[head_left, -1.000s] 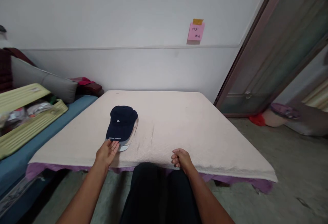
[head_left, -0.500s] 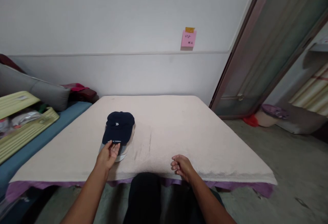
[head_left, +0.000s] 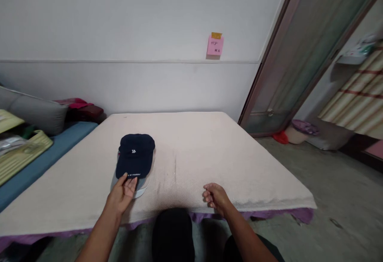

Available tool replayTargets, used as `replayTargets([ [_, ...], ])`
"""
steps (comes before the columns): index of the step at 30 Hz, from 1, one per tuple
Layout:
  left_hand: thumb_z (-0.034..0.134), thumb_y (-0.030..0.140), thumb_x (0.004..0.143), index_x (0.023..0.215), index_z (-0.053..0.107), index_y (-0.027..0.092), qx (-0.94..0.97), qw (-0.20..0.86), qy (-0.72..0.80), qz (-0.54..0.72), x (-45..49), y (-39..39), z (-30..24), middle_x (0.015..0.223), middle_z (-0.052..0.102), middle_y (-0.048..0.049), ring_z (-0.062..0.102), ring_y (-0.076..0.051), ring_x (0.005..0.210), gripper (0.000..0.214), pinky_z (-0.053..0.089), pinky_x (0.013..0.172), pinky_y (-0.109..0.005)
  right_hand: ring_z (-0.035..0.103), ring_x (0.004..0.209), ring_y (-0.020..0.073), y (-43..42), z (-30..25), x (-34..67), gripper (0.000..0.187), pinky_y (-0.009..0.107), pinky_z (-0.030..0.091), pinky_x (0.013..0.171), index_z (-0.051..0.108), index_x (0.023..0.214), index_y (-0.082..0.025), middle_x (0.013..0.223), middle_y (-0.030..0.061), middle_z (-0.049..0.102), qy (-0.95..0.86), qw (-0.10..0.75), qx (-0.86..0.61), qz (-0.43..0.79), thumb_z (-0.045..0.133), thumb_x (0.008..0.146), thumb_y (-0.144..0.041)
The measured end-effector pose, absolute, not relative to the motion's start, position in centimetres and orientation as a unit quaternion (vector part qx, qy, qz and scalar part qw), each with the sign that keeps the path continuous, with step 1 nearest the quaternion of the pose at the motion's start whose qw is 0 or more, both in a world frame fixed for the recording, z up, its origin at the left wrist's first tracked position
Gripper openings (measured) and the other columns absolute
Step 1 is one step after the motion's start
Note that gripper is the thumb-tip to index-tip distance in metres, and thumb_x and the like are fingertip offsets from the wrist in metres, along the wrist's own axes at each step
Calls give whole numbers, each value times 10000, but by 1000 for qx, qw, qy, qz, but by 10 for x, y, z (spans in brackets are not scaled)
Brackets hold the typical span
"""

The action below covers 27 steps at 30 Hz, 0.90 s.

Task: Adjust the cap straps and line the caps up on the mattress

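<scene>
A navy baseball cap (head_left: pixel 135 156) with white lettering lies on the left part of the cream table cover, its brim toward me. Under it, other caps show only in part: a grey brim and a pale brim (head_left: pixel 140 192) stick out below and to the right. My left hand (head_left: pixel 123 192) grips the navy cap's brim edge, thumb on top and palm turned up, with some fingertips hidden beneath. Over the front edge of the cover, my right hand (head_left: pixel 216 196) is loosely closed with its fingers curled, and I see nothing in it.
The cream cover (head_left: pixel 191 134) has a purple cloth (head_left: pixel 302 215) hanging below its front edge. At left are a blue bench (head_left: pixel 72 136), a grey cushion (head_left: pixel 44 110) and a yellow-green slatted container (head_left: pixel 38 144). A pink note (head_left: pixel 214 46) is on the wall; a sliding door (head_left: pixel 284 62) stands right.
My view has shifted a little to the right. The left hand stays at the navy cap's brim, and the cap still lies on the other caps. My right hand remains curled near the front edge.
</scene>
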State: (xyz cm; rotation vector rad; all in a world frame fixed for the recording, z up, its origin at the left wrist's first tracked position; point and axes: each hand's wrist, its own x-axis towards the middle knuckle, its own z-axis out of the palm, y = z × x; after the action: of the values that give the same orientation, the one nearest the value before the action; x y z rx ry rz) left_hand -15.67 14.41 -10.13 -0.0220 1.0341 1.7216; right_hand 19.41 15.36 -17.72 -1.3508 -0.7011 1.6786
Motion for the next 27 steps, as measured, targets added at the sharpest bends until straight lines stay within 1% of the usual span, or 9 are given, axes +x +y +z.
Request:
replayTargets([
  [6,483,12,859,725,556,141,-7,541,421,729,-157,149,-103,655,655,-8,654,-95,572,200,594,570,-195,523,382,101,153,-178,193,153,159,259,323,490,783,-179,514,-14,584,-279,430,-541,667,562,686,-272],
  [10,462,7,869,688,565,142,15,537,391,748,-152,142,-99,620,656,8,655,-92,567,248,598,581,-206,522,382,98,153,-176,194,158,157,266,327,491,782,-179,521,-14,587,-279,426,-540,670,566,680,-273],
  [14,441,10,879,714,611,153,46,528,354,771,-132,130,-88,670,693,21,661,-85,597,276,600,626,-219,524,384,98,153,-175,194,165,158,280,336,488,770,-181,529,-10,593,-281,423,-536,675,574,672,-282],
  [17,457,-8,857,712,633,148,63,547,337,764,-105,123,-80,710,715,6,669,-100,615,277,599,621,-225,530,388,100,152,-175,194,181,157,282,340,482,769,-184,528,-13,590,-282,425,-531,677,581,669,-298],
  [20,476,-25,835,684,631,151,71,577,332,743,-69,121,-74,698,713,11,664,-101,583,280,595,605,-229,542,395,109,152,-175,195,185,160,282,340,480,777,-184,530,-13,589,-283,426,-522,682,571,680,-313],
  [24,490,-30,825,699,635,167,69,613,335,713,-13,127,-74,713,711,18,671,-97,607,275,588,623,-221,556,408,118,152,-177,198,177,170,294,352,501,808,-181,554,-4,607,-285,424,-504,697,551,705,-315],
  [27,494,-23,829,701,628,165,64,641,335,688,25,134,-77,701,701,17,667,-93,603,264,583,606,-207,565,423,125,152,-182,202,197,185,314,369,514,816,-180,583,3,619,-281,423,-487,710,551,733,-355],
])
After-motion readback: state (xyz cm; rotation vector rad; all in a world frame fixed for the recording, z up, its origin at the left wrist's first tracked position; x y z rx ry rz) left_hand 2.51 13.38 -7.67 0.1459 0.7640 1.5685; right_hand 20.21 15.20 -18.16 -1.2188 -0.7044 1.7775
